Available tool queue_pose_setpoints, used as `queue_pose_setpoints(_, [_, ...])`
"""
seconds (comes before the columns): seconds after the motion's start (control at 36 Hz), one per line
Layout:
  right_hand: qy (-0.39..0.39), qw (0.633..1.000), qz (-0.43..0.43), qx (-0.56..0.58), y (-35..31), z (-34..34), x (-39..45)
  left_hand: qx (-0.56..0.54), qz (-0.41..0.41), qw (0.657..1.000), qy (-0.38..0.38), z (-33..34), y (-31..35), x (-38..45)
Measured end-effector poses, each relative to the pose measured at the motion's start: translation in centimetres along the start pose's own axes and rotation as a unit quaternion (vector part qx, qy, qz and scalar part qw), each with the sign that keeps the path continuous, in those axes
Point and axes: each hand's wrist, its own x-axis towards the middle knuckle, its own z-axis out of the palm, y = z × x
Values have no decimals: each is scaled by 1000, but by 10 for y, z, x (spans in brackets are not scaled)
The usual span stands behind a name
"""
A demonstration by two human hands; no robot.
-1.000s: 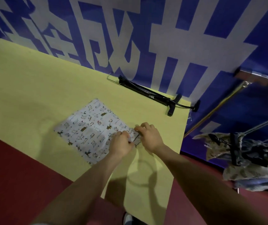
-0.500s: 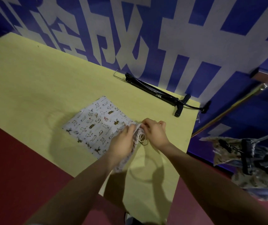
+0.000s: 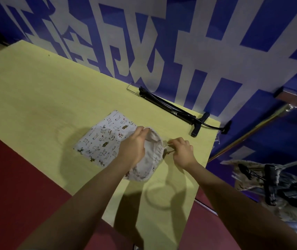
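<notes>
A white drawstring bag (image 3: 106, 139) printed with small cats lies on the yellow table (image 3: 36, 98). Its mouth is pulled wide, showing the plain lining. My left hand (image 3: 134, 146) grips the near-left rim of the mouth, fingers curled over the fabric. Just right of the mouth, my right hand (image 3: 182, 149) pinches the drawstring with its dark toggle (image 3: 166, 153).
A black floor pump (image 3: 176, 110) lies along the table's far edge by the blue-and-white banner wall (image 3: 180, 51). At the right, patterned cloth (image 3: 279, 188) hangs from black clip hangers on a rack. The table's right edge is close to my right hand. Red floor lies below.
The bag's mouth has been spread from nearly closed to wide open. My left hand moved left with the rim; my right hand drew away to the right with the cord.
</notes>
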Motion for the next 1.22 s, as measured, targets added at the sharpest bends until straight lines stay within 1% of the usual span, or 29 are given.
queue_pose_setpoints(0.06, [-25, 999, 11, -17, 9, 4, 1, 7, -23, 1000, -9, 0, 4, 3])
queue_pose_setpoints(0.11, [-43, 999, 8, -29, 14, 7, 4, -11, -48, 999, -21, 2, 6, 5])
queue_pose_setpoints(0.17, [-40, 999, 4, -29, 17, 9, 7, -33, -65, 997, -29, 4, 9, 8])
queue_pose_setpoints(0.25, [-22, 1000, 10, -14, 17, 12, 11, -66, -64, 995, -41, 6, 12, 12])
queue_pose_setpoints(0.36, [-32, 998, 0, -47, 19, 13, 12, -77, -42, 994, -71, 6, 13, 17])
queue_pose_setpoints(0.42, [5, 1000, 6, -16, 19, 8, 10, -67, -34, 993, -89, 4, 13, 20])
queue_pose_setpoints(0.5, [101, 993, 18, 65, 14, -4, 6, -37, -52, 992, -106, -1, 15, 24])
queue_pose_setpoints(0.56, [147, 985, -12, 91, 7, -13, 3, -27, -56, 992, -112, -5, 17, 27])
queue_pose_setpoints(0.64, [173, 977, -89, 90, -9, -23, 3, -28, -64, 990, -121, -10, 18, 31])
queue_pose_setpoints(0.72, [148, 975, -148, 75, -23, -26, 7, -50, -71, 988, -127, -16, 18, 34])
queue_pose_setpoints(0.83, [109, 977, -177, 44, -46, -19, 12, -76, -66, 988, -118, -27, 13, 39])
queue_pose_setpoints(0.92, [91, 981, -170, 12, -59, -12, 20, -101, -63, 987, -108, -31, 3, 44])
queue_pose_setpoints(0.97, [92, 983, -159, 17, -64, -10, 25, -114, -64, 986, -106, -34, -5, 46])
queue_pose_setpoints(1.03, [102, 982, -152, 41, -65, -12, 27, -127, -62, 984, -107, -36, -8, 47])
queue_pose_setpoints(1.08, [130, 979, -138, 70, -67, -13, 33, -142, -58, 982, -107, -39, -14, 52])
queue_pose_setpoints(1.17, [168, 976, -100, 93, -68, -18, 45, -164, -57, 979, -103, -42, -18, 59])
queue_pose_setpoints(1.22, [172, 977, -73, 106, -68, -21, 54, -172, -57, 979, -95, -45, -20, 64])
